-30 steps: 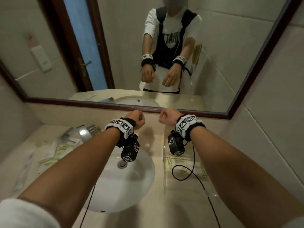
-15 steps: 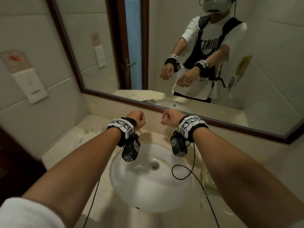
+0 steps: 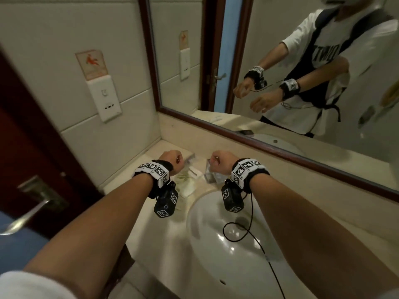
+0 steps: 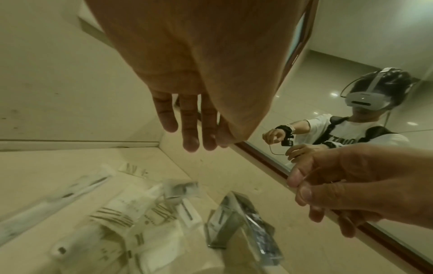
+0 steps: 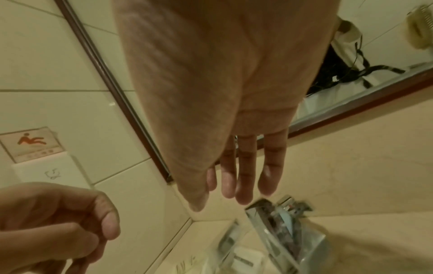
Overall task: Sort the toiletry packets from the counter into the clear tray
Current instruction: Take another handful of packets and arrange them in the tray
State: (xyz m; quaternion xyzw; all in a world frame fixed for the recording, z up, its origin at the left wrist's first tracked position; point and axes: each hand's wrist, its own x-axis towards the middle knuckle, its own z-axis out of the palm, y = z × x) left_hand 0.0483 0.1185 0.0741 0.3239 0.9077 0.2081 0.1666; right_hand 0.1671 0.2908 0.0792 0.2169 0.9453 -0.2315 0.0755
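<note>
Several white toiletry packets (image 3: 186, 184) lie in a loose heap on the beige counter (image 3: 151, 225), in the back left corner beside the chrome faucet (image 3: 211, 177). My left hand (image 3: 172, 161) hovers above the heap, fingers hanging loosely (image 4: 190, 128), holding nothing. My right hand (image 3: 220, 162) hovers over the faucet, loosely curled and empty (image 5: 243, 178). The left wrist view looks down on the packets (image 4: 131, 209) and the faucet (image 4: 246, 218). The clear tray is outside all current views.
A white sink basin (image 3: 195, 214) lies under my forearms, with a black cable (image 3: 237, 231) trailing over it. A framed mirror (image 3: 280, 152) backs the counter. A tiled wall with a socket plate (image 3: 105, 98) and a dark door with a metal handle (image 3: 32, 203) stand at left.
The head view has swung left: the clear tray right of the sink has left the picture and the packets' corner now lies under my hands. Both hands keep their loose, empty pose.
</note>
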